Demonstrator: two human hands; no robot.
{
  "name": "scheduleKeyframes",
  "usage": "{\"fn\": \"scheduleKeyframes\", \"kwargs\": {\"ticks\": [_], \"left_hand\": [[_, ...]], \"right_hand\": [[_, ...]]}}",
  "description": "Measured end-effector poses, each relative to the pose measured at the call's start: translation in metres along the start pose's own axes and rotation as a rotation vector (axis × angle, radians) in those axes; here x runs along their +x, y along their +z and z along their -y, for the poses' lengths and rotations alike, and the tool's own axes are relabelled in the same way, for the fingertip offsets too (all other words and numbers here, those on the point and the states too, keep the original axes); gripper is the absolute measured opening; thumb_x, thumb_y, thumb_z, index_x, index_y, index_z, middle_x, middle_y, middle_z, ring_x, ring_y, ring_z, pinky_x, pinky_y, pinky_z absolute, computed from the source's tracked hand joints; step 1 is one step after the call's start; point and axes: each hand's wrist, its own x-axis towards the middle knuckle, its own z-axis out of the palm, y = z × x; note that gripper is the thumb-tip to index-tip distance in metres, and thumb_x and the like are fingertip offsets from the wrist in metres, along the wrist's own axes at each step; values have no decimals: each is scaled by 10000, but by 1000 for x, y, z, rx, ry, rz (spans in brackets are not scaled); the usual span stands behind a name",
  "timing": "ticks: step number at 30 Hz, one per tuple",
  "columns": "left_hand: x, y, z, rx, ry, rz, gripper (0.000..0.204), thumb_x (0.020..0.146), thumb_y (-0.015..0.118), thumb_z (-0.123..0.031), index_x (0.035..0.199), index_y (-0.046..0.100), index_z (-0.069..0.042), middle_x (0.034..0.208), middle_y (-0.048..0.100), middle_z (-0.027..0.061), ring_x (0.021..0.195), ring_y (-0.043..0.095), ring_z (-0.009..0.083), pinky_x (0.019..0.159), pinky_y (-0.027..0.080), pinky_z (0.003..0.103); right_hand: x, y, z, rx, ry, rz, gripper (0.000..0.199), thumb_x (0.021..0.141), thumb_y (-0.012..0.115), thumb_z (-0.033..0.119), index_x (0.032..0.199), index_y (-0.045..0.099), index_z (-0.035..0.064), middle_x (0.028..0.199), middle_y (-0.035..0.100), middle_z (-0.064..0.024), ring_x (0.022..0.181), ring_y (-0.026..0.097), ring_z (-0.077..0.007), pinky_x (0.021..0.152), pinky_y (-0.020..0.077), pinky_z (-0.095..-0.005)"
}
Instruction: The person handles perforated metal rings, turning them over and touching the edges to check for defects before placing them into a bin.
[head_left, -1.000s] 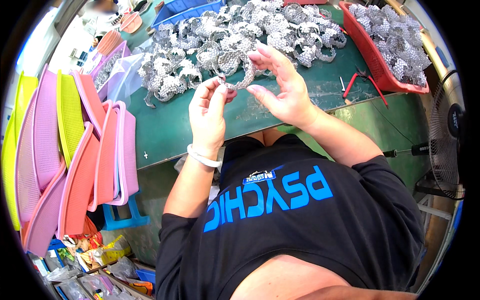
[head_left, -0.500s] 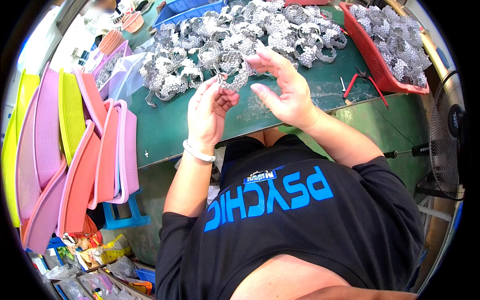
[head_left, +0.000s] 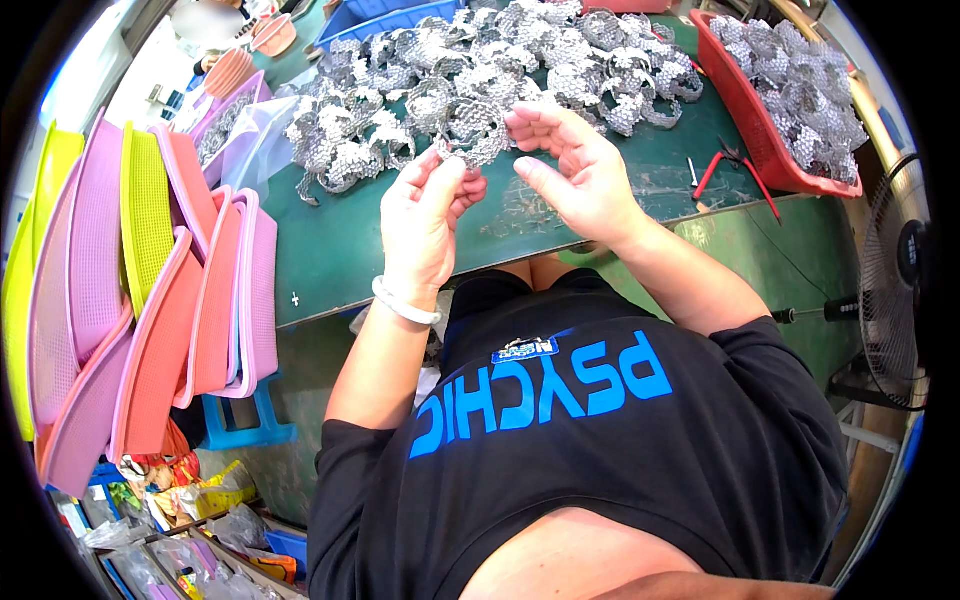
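Observation:
In front of me, my left hand (head_left: 425,215) pinches one end of a curved silver band (head_left: 487,149) between thumb and fingers. The band has a scaly, textured surface and could be a bracelet; its exact kind is unclear. My right hand (head_left: 588,185) is at the band's other side, fingers and thumb spread apart, gripping nothing. Whether its fingertips touch the band cannot be made out. Just beyond both hands, a large heap of similar silver bands (head_left: 580,85) covers the green table (head_left: 340,250).
A red basket (head_left: 760,130) full of silver pieces stands at the far right, with red-handled pliers (head_left: 738,175) beside it. Stacked plastic baskets (head_left: 165,350) crowd my left. A blue stool (head_left: 250,418) is below them. A fan (head_left: 888,280) stands at right.
The view has shifted slightly. My right hand's fingers have curved a little more toward the band; my left hand keeps its pinch on the band.

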Motion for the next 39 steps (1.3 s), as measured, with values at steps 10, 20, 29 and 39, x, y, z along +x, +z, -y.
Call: {"fn": "scheduleKeyframes", "kwargs": {"ticks": [10, 20, 29, 39], "left_hand": [[2, 0, 2, 245, 99, 25, 454, 731, 707, -22, 1118, 472, 19, 870, 563, 31, 775, 546, 96, 702, 457, 214], [4, -4, -4, 121, 51, 48, 413, 745, 682, -27, 1107, 486, -19, 882, 565, 28, 791, 558, 115, 716, 479, 248], [10, -26, -1, -221, -82, 388, 400, 803, 603, -132, 1159, 470, -8, 1054, 577, 91, 911, 570, 170, 819, 460, 324], [10, -39, 5, -361, -209, 411, 826, 650, 625, -300, 1287, 269, 89, 1034, 468, 120, 969, 487, 210, 891, 393, 305]], "right_hand": [[0, 6, 5, 50, 9, -12, 405, 780, 580, -33, 1173, 487, -4, 1095, 551, -88, 1001, 527, -150, 882, 418, -285], [-2, 9, 14, -217, -184, 72, 309, 740, 617, -8, 1045, 582, 22, 1075, 575, -115, 960, 561, -210, 813, 459, -300], [-2, 18, 40, -393, -302, 205, 303, 673, 635, -11, 967, 584, 41, 1058, 578, -133, 951, 552, -302, 817, 454, -368], [-5, 33, 42, -448, -429, 319, 369, 646, 655, -19, 1004, 573, 24, 1145, 550, -154, 887, 564, -292, 765, 453, -364]]}}
